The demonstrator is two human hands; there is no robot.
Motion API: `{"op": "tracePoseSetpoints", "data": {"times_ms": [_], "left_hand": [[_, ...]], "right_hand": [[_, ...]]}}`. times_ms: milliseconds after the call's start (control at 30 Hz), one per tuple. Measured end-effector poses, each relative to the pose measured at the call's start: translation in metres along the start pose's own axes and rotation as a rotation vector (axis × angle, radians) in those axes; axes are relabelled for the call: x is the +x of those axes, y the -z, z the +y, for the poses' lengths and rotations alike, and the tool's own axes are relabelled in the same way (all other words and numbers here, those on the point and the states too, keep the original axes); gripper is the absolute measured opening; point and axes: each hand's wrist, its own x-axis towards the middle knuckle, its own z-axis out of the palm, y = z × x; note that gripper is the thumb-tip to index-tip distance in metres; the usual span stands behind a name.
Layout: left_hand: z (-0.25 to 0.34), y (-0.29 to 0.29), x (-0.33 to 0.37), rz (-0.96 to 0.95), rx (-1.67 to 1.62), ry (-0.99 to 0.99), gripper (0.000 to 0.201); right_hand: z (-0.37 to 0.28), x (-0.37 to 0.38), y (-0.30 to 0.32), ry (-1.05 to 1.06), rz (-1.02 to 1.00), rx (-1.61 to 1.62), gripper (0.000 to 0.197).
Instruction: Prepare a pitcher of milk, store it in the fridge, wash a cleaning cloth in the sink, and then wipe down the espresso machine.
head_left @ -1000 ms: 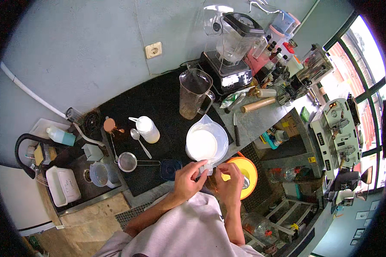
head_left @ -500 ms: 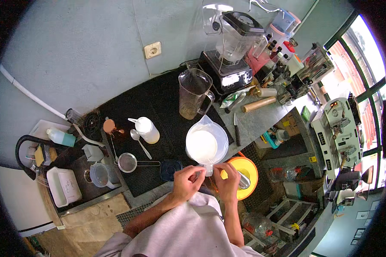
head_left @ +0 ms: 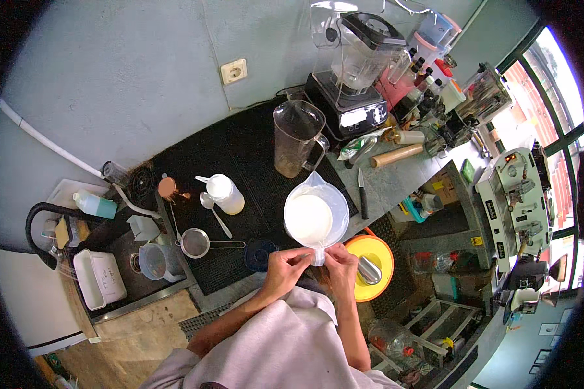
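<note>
A translucent plastic measuring jug (head_left: 339, 223) with white liquid (head_left: 307, 218) in it stands at the front edge of the black mat, its spout pointing away from me. Its handle (head_left: 319, 256) points toward me, between my two hands. From the left, my left hand (head_left: 285, 270) pinches the handle with thumb and fingertips. My right hand (head_left: 342, 267) closes on the handle's other side, fingers bent. Behind the jug is an empty-looking clear pitcher (head_left: 297, 139). A white squeeze bottle (head_left: 226, 195) and a spoon (head_left: 215, 212) are to its left.
A strainer (head_left: 196, 243) and a dark square container (head_left: 260, 254) lie left of the jug. At right are a knife (head_left: 363, 194), a blender (head_left: 357, 78) and a yellow round container (head_left: 381, 259) holding a metal cup. The sink (head_left: 135, 288) is far left.
My right hand's fingers have come in closer to the jug's handle, and my left fingers have settled against it. The whole view has shifted slightly; the jug still stands on the mat.
</note>
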Motion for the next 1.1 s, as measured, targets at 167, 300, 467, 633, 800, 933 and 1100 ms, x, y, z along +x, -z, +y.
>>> {"op": "tracePoseSetpoints", "data": {"times_ms": [167, 300, 467, 633, 800, 933, 1100], "left_hand": [[-0.004, -0.001, 0.002, 0.054, 0.115, -0.167, 0.020], [0.008, 0.005, 0.004, 0.035, 0.328, -0.251, 0.018], [0.004, 0.005, 0.004, 0.105, 0.418, -0.381, 0.017], [0.003, 0.005, 0.001, 0.122, 0.486, -0.454, 0.014], [0.023, 0.004, 0.001, 0.138, 0.341, -0.356, 0.010], [0.022, 0.002, 0.001, 0.181, 0.349, -0.406, 0.011], [0.030, -0.001, 0.000, 0.196, 0.390, -0.415, 0.013]], "right_hand": [[0.001, 0.012, 0.008, -0.381, -0.213, 0.151, 0.014], [-0.006, 0.018, 0.011, -0.515, -0.221, 0.222, 0.015], [-0.011, 0.020, 0.011, -0.663, -0.280, 0.390, 0.015], [-0.009, 0.021, 0.012, -0.667, -0.291, 0.376, 0.014], [-0.008, 0.018, 0.014, -0.637, -0.294, 0.329, 0.014], [-0.015, 0.011, 0.015, -0.589, -0.254, 0.367, 0.014], [-0.024, 0.000, 0.016, -0.453, -0.197, 0.214, 0.016]]}}
